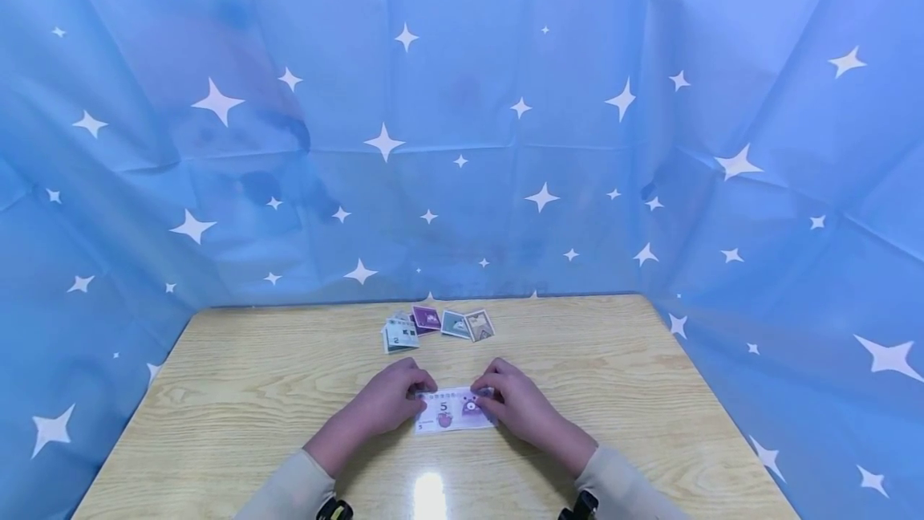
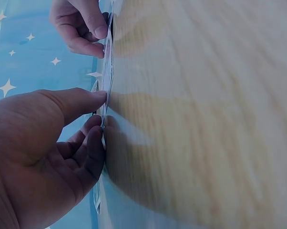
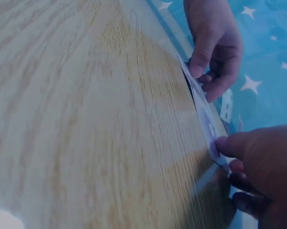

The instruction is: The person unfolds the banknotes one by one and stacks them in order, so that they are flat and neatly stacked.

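A pale purple play banknote (image 1: 451, 419) with a 5 and a cartoon creature printed on it lies lengthwise low over the wooden table. My left hand (image 1: 390, 396) pinches its left end, thumb on the printed face and fingers at the far edge. At the opposite end, my right hand (image 1: 520, 401) holds the note the same way. From the left wrist, the note (image 2: 108, 71) appears almost edge-on, with the left thumb pressing on it. The right wrist view shows the note (image 3: 203, 109) stretched between both hands, a thin dark gap under its near edge.
Farther back on the table (image 1: 274, 392) lies a loose group of folded notes: grey-green ones (image 1: 401, 334) at left, a purple one (image 1: 427, 318), a teal one (image 1: 455, 324) and a brown one (image 1: 480, 326). Behind hangs a blue star-patterned cloth (image 1: 462, 207).
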The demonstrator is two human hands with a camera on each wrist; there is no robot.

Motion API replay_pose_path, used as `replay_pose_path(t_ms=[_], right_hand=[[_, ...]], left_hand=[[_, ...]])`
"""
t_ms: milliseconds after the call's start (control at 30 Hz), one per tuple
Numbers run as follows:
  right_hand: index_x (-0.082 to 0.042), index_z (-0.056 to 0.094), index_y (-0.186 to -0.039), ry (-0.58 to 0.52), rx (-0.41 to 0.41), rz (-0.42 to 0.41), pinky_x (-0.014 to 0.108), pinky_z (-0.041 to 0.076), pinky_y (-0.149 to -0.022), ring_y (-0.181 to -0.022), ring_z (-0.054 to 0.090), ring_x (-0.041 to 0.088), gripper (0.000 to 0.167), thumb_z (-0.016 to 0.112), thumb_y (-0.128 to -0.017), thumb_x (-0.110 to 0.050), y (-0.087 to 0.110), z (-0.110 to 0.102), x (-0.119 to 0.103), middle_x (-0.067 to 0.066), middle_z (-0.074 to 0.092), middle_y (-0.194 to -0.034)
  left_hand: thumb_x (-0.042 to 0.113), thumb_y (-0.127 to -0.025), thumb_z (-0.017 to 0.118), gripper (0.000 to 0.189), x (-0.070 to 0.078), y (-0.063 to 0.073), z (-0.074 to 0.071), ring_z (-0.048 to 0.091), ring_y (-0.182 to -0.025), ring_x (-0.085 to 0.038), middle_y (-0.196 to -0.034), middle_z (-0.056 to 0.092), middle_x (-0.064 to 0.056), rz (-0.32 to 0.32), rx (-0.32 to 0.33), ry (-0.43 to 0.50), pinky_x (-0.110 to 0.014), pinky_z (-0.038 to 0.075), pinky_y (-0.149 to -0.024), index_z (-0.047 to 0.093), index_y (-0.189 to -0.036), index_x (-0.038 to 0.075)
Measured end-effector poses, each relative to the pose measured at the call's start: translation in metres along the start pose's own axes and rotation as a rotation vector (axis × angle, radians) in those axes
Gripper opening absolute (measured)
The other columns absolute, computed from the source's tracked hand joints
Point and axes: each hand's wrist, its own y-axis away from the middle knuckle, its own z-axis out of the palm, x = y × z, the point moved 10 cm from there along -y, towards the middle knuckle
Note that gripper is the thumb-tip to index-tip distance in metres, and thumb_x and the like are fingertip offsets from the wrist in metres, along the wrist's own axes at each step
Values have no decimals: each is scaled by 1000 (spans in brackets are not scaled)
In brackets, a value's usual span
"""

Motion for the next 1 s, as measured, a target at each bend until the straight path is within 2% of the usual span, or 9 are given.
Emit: replay_pose_path(t_ms=[367,567,767,933,1000], right_hand=[[-16,83,-115,-20,4,0,28,56,-79,-93,60,8,13,81,-102,-15,-2,-1,1,-8,62,-107],[-12,83,-117,-82,57,-14,27,56,-76,-88,59,8,17,83,-100,-11,1,-8,-1,-3,65,-106],[-9,81,-114,-115,93,2,27,58,-78,-88,61,8,17,83,-98,-8,-2,-14,-6,-2,67,-105],[-11,80,-119,-159,86,47,28,59,-80,-91,63,8,18,81,-101,-14,-15,-14,-10,-6,67,-106],[-11,79,-121,-165,80,60,29,59,-81,-93,63,9,20,80,-102,-17,-23,-14,-12,-3,69,-112]], left_hand=[[7,-93,85,24,1,1,-3,57,-91,-11,-100,61,3,-3,-2,6,-36,55,-85,81,-115,15],[11,-95,84,23,3,3,-7,61,-95,-15,-102,63,2,-4,11,28,-39,57,-89,80,-118,13],[13,-99,82,19,-2,3,-21,65,-101,-16,-108,68,3,-31,108,53,-43,59,-93,79,-117,13],[11,-100,80,15,-10,0,-43,66,-100,-14,-108,70,5,-55,226,79,-39,61,-87,79,-115,13],[11,-100,81,14,-15,-2,-52,66,-99,-14,-106,69,6,-80,271,79,-38,60,-86,80,-114,13]])
